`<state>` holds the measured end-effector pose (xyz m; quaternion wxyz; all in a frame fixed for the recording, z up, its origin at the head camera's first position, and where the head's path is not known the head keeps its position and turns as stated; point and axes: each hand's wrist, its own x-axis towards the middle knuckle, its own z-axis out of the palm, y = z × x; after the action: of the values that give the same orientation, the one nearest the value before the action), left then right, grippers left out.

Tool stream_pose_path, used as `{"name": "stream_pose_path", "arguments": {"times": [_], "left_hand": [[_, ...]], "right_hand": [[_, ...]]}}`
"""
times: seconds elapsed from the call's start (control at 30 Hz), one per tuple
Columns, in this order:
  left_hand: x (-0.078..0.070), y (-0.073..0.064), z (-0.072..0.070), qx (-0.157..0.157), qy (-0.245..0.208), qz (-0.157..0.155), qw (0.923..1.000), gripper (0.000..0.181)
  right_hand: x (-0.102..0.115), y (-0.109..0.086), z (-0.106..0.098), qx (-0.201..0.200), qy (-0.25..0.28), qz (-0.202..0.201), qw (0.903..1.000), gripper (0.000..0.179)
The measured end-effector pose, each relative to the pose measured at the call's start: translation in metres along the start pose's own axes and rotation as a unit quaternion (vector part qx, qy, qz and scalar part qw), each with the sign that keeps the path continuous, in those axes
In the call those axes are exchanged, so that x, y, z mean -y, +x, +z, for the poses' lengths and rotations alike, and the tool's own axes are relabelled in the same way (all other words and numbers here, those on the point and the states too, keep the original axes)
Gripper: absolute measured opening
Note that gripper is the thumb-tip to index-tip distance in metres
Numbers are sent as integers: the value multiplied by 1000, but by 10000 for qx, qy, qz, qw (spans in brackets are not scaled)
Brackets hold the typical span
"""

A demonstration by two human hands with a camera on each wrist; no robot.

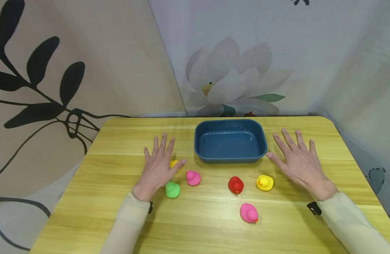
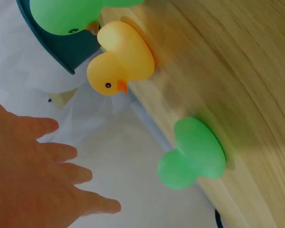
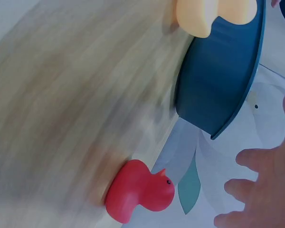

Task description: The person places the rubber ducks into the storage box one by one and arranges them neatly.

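Observation:
My left hand (image 1: 157,169) is spread over the left of the table with nothing in its grasp. Its thumb overlaps a yellow rubber duck (image 1: 174,164), which is partly hidden. Near this hand are a green duck (image 1: 173,190) and a pink duck (image 1: 193,178). Fingers likewise spread, my right hand (image 1: 299,164) holds nothing beside the right end of a dark blue basin (image 1: 230,141). Left of it sit another yellow duck (image 1: 264,182) and a red duck (image 1: 235,185). A second pink duck (image 1: 249,213) lies closer to me. In the right wrist view, the red duck (image 3: 140,191) appears below the basin (image 3: 218,71).
The wooden table (image 1: 207,225) has its far edge just behind the basin. A patterned cloth (image 1: 118,63) with leaves and a flower hangs behind it. The basin's inside shows only its bare blue floor.

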<state>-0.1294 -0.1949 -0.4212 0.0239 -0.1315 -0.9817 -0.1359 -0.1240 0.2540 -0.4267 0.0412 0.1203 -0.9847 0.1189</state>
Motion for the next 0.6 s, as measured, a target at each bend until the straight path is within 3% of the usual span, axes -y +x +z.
{"name": "stream_pose_path", "arguments": {"times": [0.27,0.6], "left_hand": [[-8,5,3,-50,-212,180,9996,96],[-28,20,8,75,-348,321,9988,98]], "right_hand": [[2,-2,-2,-137,196,54,9997,77],[6,-5,-8,-390,636,126,9971,73]]}}
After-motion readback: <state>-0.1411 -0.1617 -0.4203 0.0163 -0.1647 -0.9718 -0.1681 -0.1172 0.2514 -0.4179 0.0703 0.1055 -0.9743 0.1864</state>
